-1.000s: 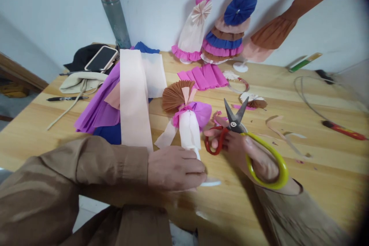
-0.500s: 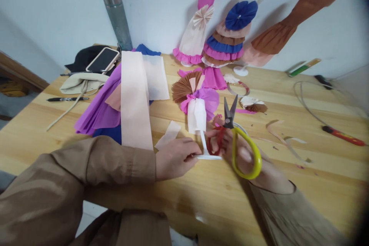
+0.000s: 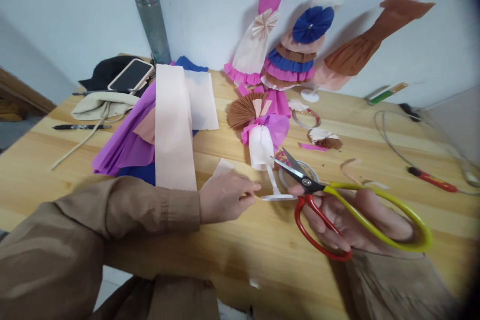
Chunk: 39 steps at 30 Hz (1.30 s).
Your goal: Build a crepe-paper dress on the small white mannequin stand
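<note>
A small white mannequin (image 3: pixel 261 147) with a purple paper wrap and a brown paper fan on top stands upright on its round base on the wooden table (image 3: pixel 375 160). My left hand (image 3: pixel 225 197) is closed, pinching at the base's left edge. My right hand (image 3: pixel 352 220) grips scissors (image 3: pixel 326 195) with one red and one yellow handle, blades slightly apart and pointing left toward the mannequin's stem. A roll of clear tape (image 3: pixel 298 175) lies just behind the blades.
Sheets of peach, purple and blue crepe paper (image 3: pixel 168 125) lie left of centre. Three dressed paper mannequins (image 3: pixel 292 45) stand at the wall. A steel flask (image 3: pixel 150 15), phone (image 3: pixel 131 75), pen (image 3: pixel 80 127), cable (image 3: pixel 393 135) and paper scraps lie around.
The mannequin has been raised from lying on the table to standing upright. My right hand has pulled back to the right and turned the scissors to point left.
</note>
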Each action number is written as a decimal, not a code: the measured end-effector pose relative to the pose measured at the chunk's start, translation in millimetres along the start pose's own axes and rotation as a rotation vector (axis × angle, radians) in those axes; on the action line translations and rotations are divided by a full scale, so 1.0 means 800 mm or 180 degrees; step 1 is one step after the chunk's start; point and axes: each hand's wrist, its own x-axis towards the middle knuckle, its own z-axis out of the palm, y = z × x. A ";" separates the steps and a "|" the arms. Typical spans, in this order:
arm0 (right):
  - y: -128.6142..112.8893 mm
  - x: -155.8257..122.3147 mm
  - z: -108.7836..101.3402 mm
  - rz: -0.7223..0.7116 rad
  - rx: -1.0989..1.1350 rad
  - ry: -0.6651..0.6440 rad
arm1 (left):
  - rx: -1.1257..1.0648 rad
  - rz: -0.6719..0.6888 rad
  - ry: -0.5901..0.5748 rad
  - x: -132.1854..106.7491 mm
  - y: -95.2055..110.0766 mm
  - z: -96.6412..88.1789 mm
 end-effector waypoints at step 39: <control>-0.021 0.022 -0.012 -0.1911 -0.3409 0.0183 | 0.0681 0.0893 -0.1055 -0.020 -0.034 -0.156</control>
